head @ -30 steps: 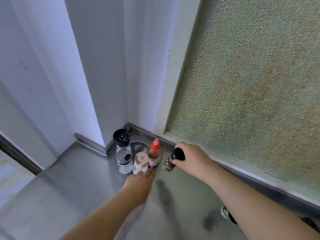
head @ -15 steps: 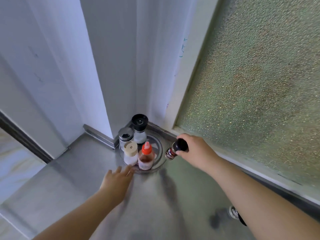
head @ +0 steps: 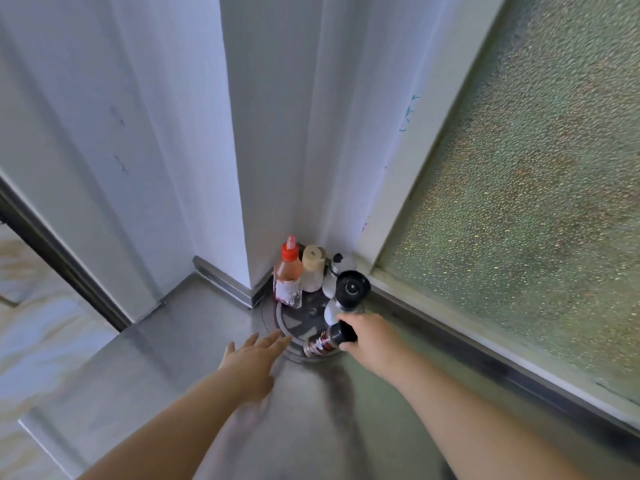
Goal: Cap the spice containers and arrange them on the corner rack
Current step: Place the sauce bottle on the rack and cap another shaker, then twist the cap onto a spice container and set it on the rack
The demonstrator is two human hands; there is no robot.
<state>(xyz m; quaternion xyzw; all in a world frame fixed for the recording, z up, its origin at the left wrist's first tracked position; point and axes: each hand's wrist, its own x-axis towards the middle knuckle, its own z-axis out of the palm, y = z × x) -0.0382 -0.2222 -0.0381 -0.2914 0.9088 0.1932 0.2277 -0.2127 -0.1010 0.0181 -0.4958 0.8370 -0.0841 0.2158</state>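
Biggest thing first: the steel counter [head: 145,375] runs into a back corner, and the round rack [head: 277,329] sits right in that corner. The right hand [head: 374,337] is closed around the black cap end of a dark spice bottle [head: 320,342], which is tilted, its base over the rack's front edge. I can't tell if it's touching down yet.

The left hand [head: 254,355] is open and flat, fingertips at the rack's front-left edge, holding nothing.

If it were me: steady the rack with that open hand, bring the bottle upright before letting go, and set it in the bare front part so it doesn't knock the grinder [head: 348,296] just behind.

Count: one rack, five containers. Along the back are the red-capped sauce bottle [head: 288,277], a cream-lidded jar [head: 312,270] and a small shaker [head: 337,268] that's partly hidden.
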